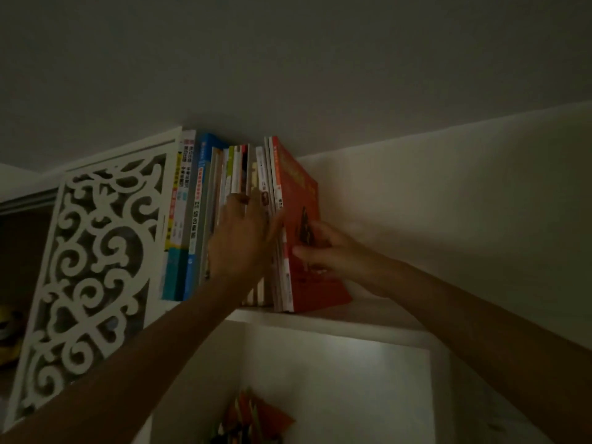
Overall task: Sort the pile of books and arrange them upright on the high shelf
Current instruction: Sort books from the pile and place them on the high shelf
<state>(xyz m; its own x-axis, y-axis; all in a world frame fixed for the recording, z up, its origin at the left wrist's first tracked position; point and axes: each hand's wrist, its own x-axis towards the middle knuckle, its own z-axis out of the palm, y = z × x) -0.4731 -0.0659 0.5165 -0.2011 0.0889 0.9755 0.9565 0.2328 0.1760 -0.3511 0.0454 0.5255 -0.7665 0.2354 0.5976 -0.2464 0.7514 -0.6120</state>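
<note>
Several books stand upright in a row [205, 200] on the high white shelf [352, 315], just under the ceiling. At the row's right end stands a red book [299, 187]. My right hand [323, 251] grips this red book near its lower spine, thumb on the spine side and fingers on the cover. My left hand [243, 232] lies against the spines of the thin books in the middle of the row, fingers stretched out and pressing on them. The room is dim.
A white carved fretwork panel [96, 257] closes the shelf's left end. The wall runs behind and to the right of the books. Below the shelf is a lit white compartment [336, 379] with colourful items [253, 421] at its bottom.
</note>
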